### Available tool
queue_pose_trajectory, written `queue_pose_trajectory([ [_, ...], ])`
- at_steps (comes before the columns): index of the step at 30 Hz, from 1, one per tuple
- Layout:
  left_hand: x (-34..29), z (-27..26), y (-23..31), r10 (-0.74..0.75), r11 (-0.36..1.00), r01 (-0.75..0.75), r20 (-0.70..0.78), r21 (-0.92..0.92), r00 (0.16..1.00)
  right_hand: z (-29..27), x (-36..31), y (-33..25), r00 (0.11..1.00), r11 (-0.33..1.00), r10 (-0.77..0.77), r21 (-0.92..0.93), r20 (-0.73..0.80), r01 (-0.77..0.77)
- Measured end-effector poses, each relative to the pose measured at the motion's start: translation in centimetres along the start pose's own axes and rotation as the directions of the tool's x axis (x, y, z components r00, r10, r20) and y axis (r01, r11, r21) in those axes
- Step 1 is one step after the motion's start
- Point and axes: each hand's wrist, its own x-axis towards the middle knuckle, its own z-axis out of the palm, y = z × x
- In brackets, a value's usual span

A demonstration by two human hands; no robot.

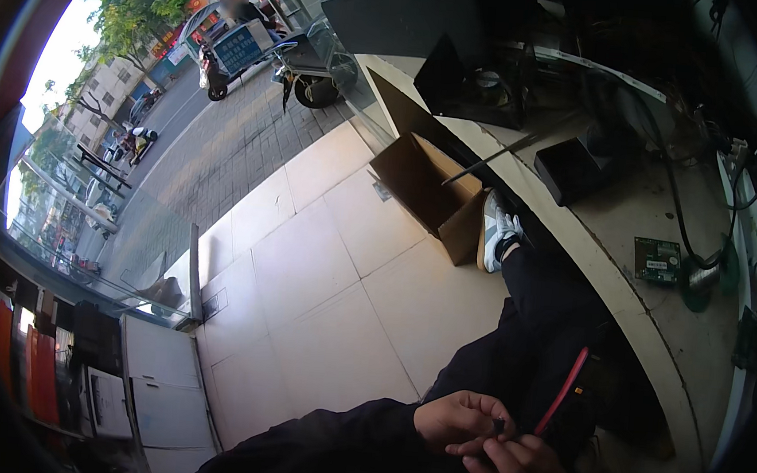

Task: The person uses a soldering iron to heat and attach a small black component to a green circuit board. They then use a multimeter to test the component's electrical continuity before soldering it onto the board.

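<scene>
Over my lap, my left hand (460, 421) and my right hand (518, 470) meet, both with fingers pinched together. A small dark piece (499, 426) shows between the fingertips; it is too small to name. My left thumb and index finger press on it, while the fingers of my right hand curl in just below. Whatever my right hand grips is hidden by its own fingers. Close beyond my right hand, a long thin red strip, perhaps a tool handle (564, 389), slants across my dark trousers. Beside it shows a small yellow spot (578, 390).
A curved desk (655, 334) runs along my right, bearing a green circuit board (658, 260), a black box (569, 170) and cables. An open cardboard box (426, 191) stands on the tiled floor by my shoe (496, 232). White cabinets (172, 398) stand at left; a person sits outside near scooters.
</scene>
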Motion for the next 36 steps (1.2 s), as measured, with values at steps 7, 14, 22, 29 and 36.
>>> queue_pose_trajectory([
  [7,0.3,1.8,0.3,0.018,1.0,-0.019,0.078,0.008,0.997,-0.8,0.1,0.7,0.854,0.945,0.326,0.137,-0.405,-0.296],
  [14,0.9,2.4,0.7,0.011,0.998,-0.017,0.091,0.06,0.996,-5.1,-2.9,3.6,0.725,0.605,0.674,0.67,-0.143,-0.43],
  [22,1.4,4.2,1.5,-0.069,0.991,0.058,0.09,0.117,0.994,-7.2,1.3,3.7,0.727,-0.016,0.652,0.962,0.216,-0.271],
  [29,1.3,4.7,1.1,-0.069,0.99,0.061,0.057,0.129,0.996,-5.4,2.4,2.2,0.675,0.005,0.734,0.993,0.078,-0.119],
  [36,1.4,5.0,0.8,-0.062,0.989,0.054,0.059,0.135,0.996,-5.1,2.4,1.6,0.618,0.032,0.785,0.993,0.047,-0.116],
])
